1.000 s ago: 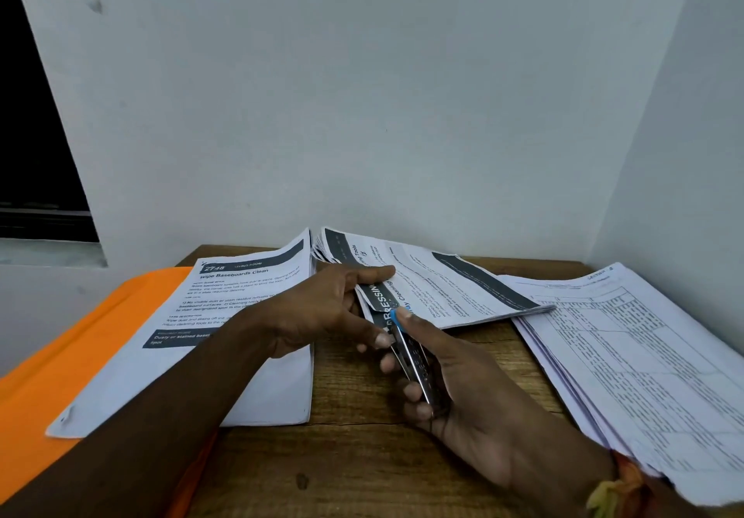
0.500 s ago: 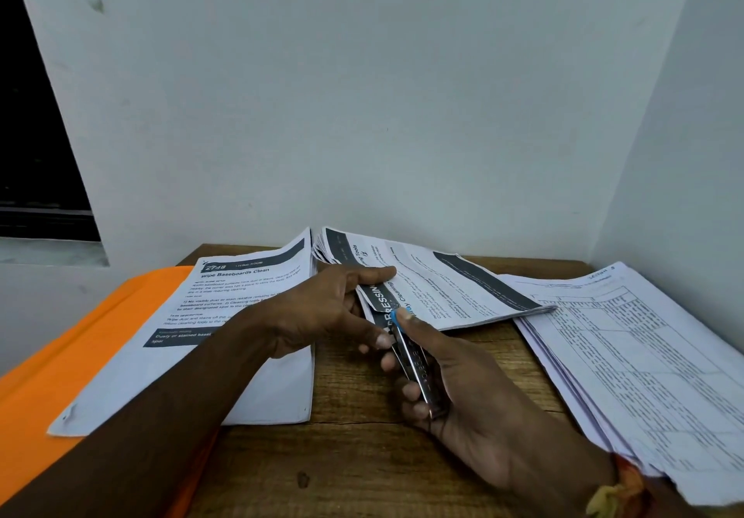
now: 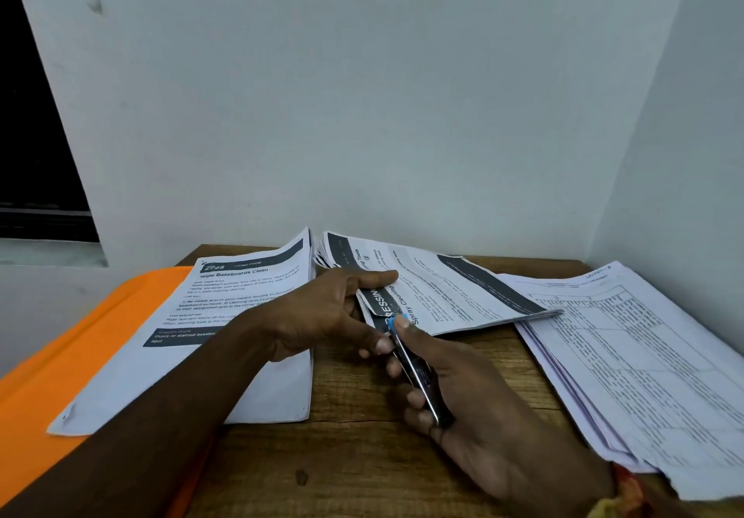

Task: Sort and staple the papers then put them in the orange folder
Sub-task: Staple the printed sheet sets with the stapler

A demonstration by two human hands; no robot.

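Slippage is the risk: your left hand (image 3: 322, 316) pinches the Spray Cleaning sheets (image 3: 443, 300) mid-frame, and your right hand (image 3: 483, 417) grips the stapler (image 3: 418, 380) at their corner. Loosen up and the staple could miss pages.

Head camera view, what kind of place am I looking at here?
Probably a small desk corner for paperwork in a plain room: a wooden table set into the corner of bare white walls, carrying printed papers and an orange folder, with a stapler in the right hand.
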